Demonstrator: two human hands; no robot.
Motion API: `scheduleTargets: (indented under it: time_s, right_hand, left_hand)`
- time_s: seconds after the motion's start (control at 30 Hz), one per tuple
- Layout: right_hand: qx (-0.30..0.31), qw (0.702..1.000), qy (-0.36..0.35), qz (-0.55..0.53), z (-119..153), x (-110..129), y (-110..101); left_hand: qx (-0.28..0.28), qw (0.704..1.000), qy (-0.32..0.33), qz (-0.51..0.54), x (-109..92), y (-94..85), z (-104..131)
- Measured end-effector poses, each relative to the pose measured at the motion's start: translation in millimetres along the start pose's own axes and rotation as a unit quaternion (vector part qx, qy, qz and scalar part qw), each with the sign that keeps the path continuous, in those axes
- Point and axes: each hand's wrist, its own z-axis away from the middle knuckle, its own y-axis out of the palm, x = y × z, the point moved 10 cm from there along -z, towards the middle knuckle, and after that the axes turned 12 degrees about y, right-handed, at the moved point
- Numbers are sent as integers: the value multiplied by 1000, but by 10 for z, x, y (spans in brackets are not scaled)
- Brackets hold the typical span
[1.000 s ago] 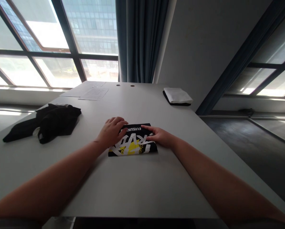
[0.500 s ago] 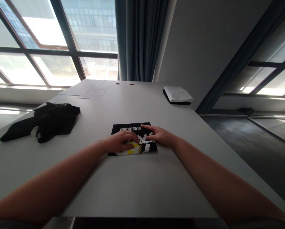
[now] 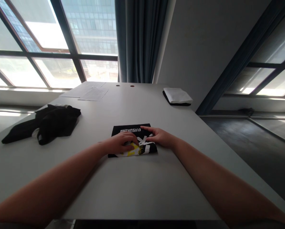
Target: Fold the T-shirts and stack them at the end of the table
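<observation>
A folded black cloth [image 3: 146, 149] with white lettering and a yellow and white print lies flat on the white table [image 3: 137, 187], its lettering upside down to me. My left hand [image 3: 123, 142] rests on the left part of the cloth, palm down, fingers spread a little and slightly curved. On the right part, my right hand [image 3: 159, 136] touches the cloth with its fingers apart, index finger stretched along the lettering. Neither hand grips anything that I can see.
A crumpled black garment [image 3: 57, 122] lies at the left. Thin sheets of paper [image 3: 93, 93] are at the far left. Toward the far right edge sits a folded white cloth [image 3: 178, 95] on a black one. Two small round holes are near the far edge.
The whole view has shifted slightly, with the table a little lower in the picture. Both hands stay on the folded cloth in nearly the same place.
</observation>
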Motion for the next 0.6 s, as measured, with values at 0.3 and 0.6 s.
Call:
scheduleTargets:
  time_s: [0.3,0.6]
  right_hand:
    - [2,1000,-20,-14,-35,-19,-29]
    - [10,999,-8,-29,-28,-29,-6]
  left_hand:
    - [-46,996,-64,-45,174,-72,95]
    - [-45,992,-96,-70,231,-80,117]
